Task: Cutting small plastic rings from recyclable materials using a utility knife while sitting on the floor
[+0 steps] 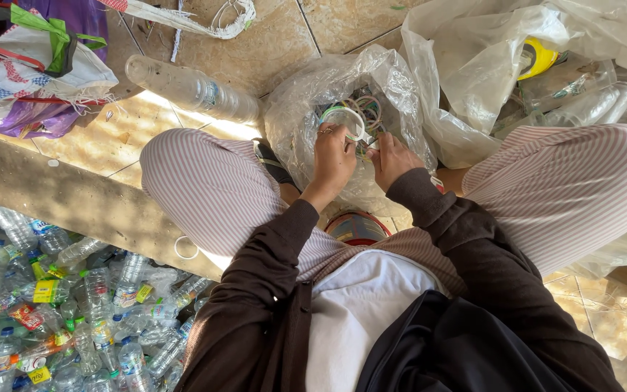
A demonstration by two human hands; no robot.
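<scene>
You sit over a tan tiled floor (255, 51); on it lie a clear plastic bottle (190, 91), a bottle heap (59, 305) and clear plastic bags (342, 87).

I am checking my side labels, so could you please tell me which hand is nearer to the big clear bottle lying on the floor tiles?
The left hand. It is at the clear bag of rings, to the right of the bottle; the right hand is farther right, on the bag's other side.
</scene>
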